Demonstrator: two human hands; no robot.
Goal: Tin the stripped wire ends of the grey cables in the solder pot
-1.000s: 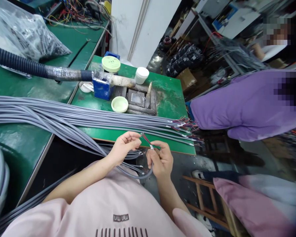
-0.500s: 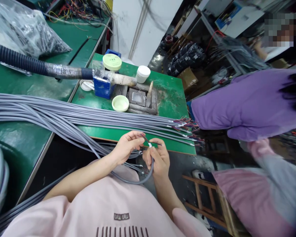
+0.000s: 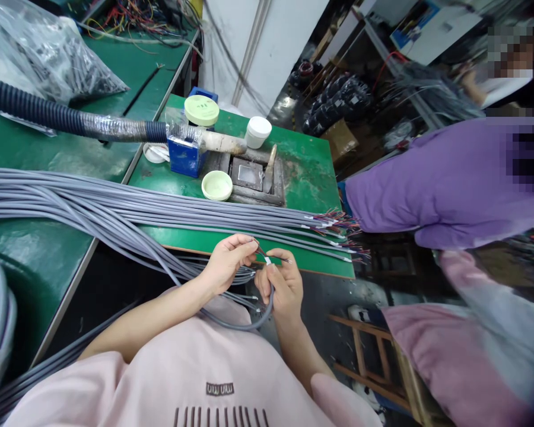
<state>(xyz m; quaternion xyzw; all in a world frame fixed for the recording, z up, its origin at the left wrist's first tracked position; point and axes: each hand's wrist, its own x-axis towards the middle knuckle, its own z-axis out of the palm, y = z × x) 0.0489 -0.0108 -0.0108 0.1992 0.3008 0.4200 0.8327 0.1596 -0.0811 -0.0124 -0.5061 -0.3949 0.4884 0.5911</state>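
Note:
My right hand is closed round the end of a grey cable that loops down in front of my chest. Thin coloured wires stick out of that stripped cable end. My left hand pinches those wires with its fingertips, just left of the right hand. Both hands hover at the front edge of the green table. A long bundle of grey cables lies across the table, its stripped coloured ends fanned out at the right.
A blue box, a small solder pot, a pale green lid and white jars stand behind the bundle. A black corrugated hose crosses the left. A person in purple bends at the right.
My hands have drawn closer together and slightly lower. The left fingers have closed on the wire tips, which now lie flatter. The person in purple has shifted a little.

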